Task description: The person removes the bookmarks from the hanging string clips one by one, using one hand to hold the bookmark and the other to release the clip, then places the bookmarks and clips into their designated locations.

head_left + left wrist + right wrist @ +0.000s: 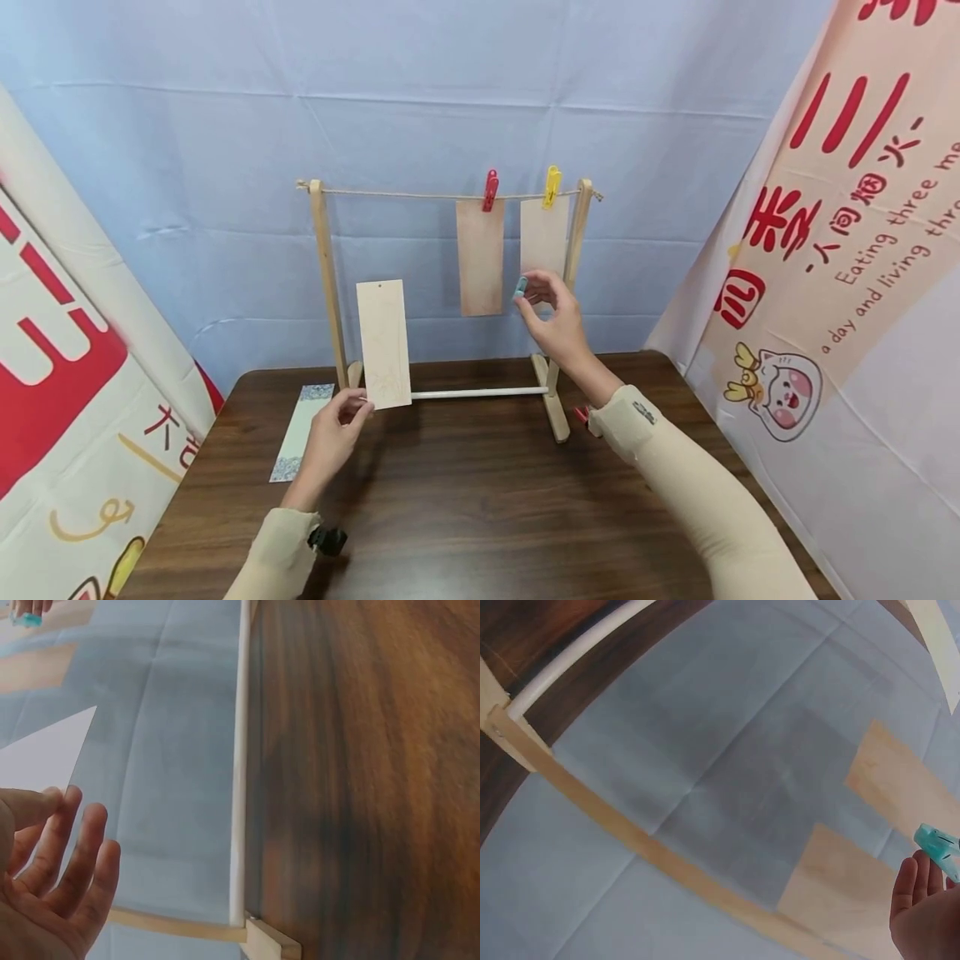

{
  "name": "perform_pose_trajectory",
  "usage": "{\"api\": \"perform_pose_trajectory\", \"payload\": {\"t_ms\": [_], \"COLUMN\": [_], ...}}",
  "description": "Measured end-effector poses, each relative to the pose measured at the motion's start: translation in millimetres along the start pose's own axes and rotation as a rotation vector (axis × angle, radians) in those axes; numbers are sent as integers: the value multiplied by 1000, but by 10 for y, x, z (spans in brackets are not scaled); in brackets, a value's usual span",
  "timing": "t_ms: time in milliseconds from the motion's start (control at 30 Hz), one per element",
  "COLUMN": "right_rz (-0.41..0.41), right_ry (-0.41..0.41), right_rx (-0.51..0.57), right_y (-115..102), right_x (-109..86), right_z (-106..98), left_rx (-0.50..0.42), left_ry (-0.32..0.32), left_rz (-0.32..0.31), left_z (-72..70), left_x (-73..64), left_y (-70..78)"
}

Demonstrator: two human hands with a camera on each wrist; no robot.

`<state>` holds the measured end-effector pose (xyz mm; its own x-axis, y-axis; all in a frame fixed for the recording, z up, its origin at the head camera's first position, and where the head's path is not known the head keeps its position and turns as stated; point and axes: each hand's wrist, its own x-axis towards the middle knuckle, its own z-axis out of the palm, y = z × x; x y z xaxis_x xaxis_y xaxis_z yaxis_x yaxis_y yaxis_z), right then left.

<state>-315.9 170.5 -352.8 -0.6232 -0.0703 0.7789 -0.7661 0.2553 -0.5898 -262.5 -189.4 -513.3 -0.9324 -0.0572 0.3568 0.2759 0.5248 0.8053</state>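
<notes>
My left hand (339, 429) pinches the lower left corner of a cream paper card (384, 346) with a small hole near its top edge. In the left wrist view the card's pale corner (56, 754) sits between thumb and forefinger. A teal clothespin (521, 287) is pinched by my right hand (555, 321), in front of the hanging cards. From the rope (405, 195) hang a tan card (481, 262) under a red clothespin (491, 190) and a paler card (542, 237) under a yellow clothespin (552, 186); my right hand hides that card's lower part.
Two wooden posts (325, 267) carry the rope, joined low down by a white rod (480, 392). A blue-patterned paper strip (302, 433) lies at the left of the brown table (465, 508). Something red (582, 413) lies beside the right foot, partly behind my forearm.
</notes>
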Motion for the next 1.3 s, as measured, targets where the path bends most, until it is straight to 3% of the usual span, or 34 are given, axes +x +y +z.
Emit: {"api": "perform_pose_trajectory", "payload": {"t_ms": [233, 633, 1000, 1300], "right_rz": [33, 84, 134, 155], "right_ry": [4, 13, 3, 32], "right_rx": [-3, -61, -120, -155], "right_y": [103, 207, 303, 722], "right_x": [-110, -308, -502, -695], "right_z": [-82, -206, -315, -426], "left_rx": [-5, 63, 83, 131], "left_ry": [-21, 33, 12, -30], "left_rz": [-22, -15, -31, -110], "left_z": [-38, -124, -234, -307], "left_x": [-61, -165, -302, -365], "left_y": [-105, -196, -277, -322]}}
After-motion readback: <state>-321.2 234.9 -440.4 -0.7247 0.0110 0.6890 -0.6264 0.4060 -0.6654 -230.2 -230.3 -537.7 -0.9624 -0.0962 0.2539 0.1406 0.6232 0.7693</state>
